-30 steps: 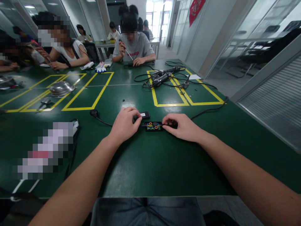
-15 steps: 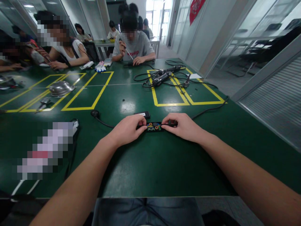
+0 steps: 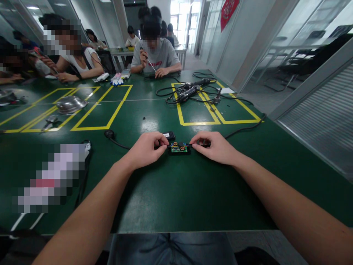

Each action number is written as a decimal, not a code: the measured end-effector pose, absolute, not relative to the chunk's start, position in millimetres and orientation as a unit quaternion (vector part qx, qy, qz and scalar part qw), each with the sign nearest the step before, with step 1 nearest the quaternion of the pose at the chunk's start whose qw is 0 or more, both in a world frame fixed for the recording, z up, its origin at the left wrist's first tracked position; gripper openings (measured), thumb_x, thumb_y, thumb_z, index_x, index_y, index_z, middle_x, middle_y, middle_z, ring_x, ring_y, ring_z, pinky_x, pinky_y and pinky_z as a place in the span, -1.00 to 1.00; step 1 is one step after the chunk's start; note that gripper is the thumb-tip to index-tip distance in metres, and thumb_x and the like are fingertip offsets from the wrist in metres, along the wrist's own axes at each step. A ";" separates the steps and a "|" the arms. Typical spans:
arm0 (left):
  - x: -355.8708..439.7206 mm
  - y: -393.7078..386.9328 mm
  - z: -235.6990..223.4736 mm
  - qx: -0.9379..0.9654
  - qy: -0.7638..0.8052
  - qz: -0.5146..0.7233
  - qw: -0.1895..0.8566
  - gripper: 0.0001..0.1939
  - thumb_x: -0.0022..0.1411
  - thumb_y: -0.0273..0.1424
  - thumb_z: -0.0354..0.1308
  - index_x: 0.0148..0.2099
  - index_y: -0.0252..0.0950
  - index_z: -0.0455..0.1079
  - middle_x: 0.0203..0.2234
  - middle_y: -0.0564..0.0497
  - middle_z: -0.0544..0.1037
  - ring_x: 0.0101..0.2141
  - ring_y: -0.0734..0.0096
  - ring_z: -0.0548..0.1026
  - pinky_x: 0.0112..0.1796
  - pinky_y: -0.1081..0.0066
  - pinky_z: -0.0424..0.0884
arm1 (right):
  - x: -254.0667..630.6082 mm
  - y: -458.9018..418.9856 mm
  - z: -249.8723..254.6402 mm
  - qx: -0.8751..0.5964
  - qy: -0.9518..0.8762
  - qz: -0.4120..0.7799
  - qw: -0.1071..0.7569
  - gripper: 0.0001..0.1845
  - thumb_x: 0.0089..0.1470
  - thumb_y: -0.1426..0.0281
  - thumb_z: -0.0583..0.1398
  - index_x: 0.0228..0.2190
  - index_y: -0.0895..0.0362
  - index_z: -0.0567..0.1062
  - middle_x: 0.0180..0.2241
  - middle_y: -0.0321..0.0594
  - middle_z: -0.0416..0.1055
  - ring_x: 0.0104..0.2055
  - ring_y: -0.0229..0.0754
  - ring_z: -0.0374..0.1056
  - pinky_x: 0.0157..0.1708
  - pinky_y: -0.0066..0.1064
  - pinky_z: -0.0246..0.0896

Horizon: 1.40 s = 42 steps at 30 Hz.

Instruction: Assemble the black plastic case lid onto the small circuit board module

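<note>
Circuit board (image 3: 179, 148) sits over a black casing (image 3: 179, 153), set well in from the near edge of the green worktop (image 3: 198, 198), between the person's two hands. The left hand (image 3: 146, 150) is closed in a pinch on the left lead (image 3: 168, 146); the right hand (image 3: 216, 148) pinches the right lead (image 3: 190, 145) at the board's other end. A pixelated object (image 3: 52, 173) lies toward the near left corner. Just beyond the board is a ribbed black cover (image 3: 170, 135) with a white label; a plug (image 3: 109, 134) rests farther left.

Across the middle, yellow tape (image 3: 91, 129) marks out boxes. A shiny metal bowl (image 3: 71, 105) lies on the left, and dark tools (image 3: 189, 93) with coiled cables lie toward the far right corner. At the far edge, a person in a grey shirt (image 3: 158, 55) holds a thin-shafted tool (image 3: 151, 64). Behind are more seated people, another table (image 3: 117, 52), a red hanging (image 3: 228, 13) and bright windows (image 3: 183, 18).
</note>
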State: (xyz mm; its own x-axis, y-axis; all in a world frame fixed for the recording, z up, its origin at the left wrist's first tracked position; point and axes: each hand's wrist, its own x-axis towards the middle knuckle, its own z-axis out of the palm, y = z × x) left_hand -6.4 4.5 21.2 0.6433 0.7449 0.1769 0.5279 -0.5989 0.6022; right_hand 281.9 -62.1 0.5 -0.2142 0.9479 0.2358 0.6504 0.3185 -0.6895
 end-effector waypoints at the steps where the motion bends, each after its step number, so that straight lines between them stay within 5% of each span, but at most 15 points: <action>1: -6.2 4.8 20.6 0.870 0.366 0.206 0.259 -0.86 0.32 -0.45 0.26 -0.18 -0.23 0.66 -0.36 0.00 0.66 -0.34 0.29 0.57 -0.17 0.25 0.55 | 281.7 -62.1 0.6 -0.537 -0.745 0.232 0.321 -0.81 0.25 0.30 0.31 -0.25 0.07 0.75 -0.31 -0.17 0.68 -0.36 -0.11 0.43 -0.30 -0.25 0.35; 11: -5.4 5.8 18.0 0.874 0.365 0.168 0.273 -0.83 0.37 -0.44 0.25 -0.15 -0.23 0.70 -0.34 -0.02 0.72 -0.33 0.26 0.60 -0.18 0.25 0.55 | 281.5 -61.6 -3.3 -0.534 -0.758 0.232 0.295 -0.84 0.28 0.33 0.31 -0.28 0.07 0.74 -0.37 -0.21 0.65 -0.36 -0.12 0.46 -0.29 -0.27 0.33; 21: -9.4 13.2 11.1 0.885 0.352 0.161 0.258 -0.87 0.45 -0.42 0.32 -0.12 -0.20 0.72 -0.20 -0.03 0.76 -0.19 0.22 0.66 -0.10 0.22 0.51 | 288.6 -56.3 -4.1 -0.525 -0.756 0.251 0.301 -0.89 0.26 0.29 0.38 -0.29 0.01 0.74 -0.21 -0.16 0.75 -0.12 0.04 0.63 0.04 -0.08 0.52; 26: -8.4 12.9 9.1 0.907 0.333 0.193 0.170 -0.85 0.44 -0.39 0.33 -0.18 -0.14 0.74 -0.06 -0.08 0.72 -0.01 0.08 0.60 0.15 0.02 0.50 | 286.2 -56.6 -2.0 -0.522 -0.755 0.257 0.301 -0.88 0.26 0.29 0.36 -0.32 0.02 0.72 -0.23 -0.17 0.74 -0.15 0.03 0.63 0.01 -0.09 0.54; 33: -7.6 24.2 -4.6 0.845 0.441 0.268 0.137 -0.63 0.49 -0.33 0.33 0.28 -0.14 0.68 0.32 -0.16 0.66 0.32 -0.08 0.54 0.38 -0.14 0.40 | 281.8 -58.7 -4.3 -0.533 -0.755 0.235 0.302 -0.91 0.23 0.33 0.34 -0.30 0.02 0.69 -0.23 -0.17 0.74 -0.15 0.02 0.63 -0.01 -0.12 0.55; 39: -7.7 24.3 -2.8 0.841 0.473 0.202 0.167 -0.61 0.48 -0.32 0.36 0.30 -0.17 0.68 0.18 -0.19 0.77 0.20 -0.16 0.63 0.26 -0.16 0.48 | 282.1 -57.8 -8.8 -0.520 -0.754 0.244 0.319 -0.90 0.19 0.38 0.30 -0.23 0.03 0.64 -0.22 -0.14 0.73 -0.14 0.03 0.62 0.01 -0.07 0.53; 42: -5.3 16.3 3.3 0.857 0.427 0.237 0.166 -0.66 0.50 -0.32 0.35 0.26 -0.11 0.70 0.16 -0.09 0.78 0.18 -0.05 0.63 0.26 -0.07 0.48 | 284.7 -57.0 -11.6 -0.509 -0.745 0.265 0.340 -0.67 0.09 0.47 0.28 -0.08 0.03 0.59 -0.22 -0.18 0.71 -0.14 0.01 0.62 0.05 -0.06 0.53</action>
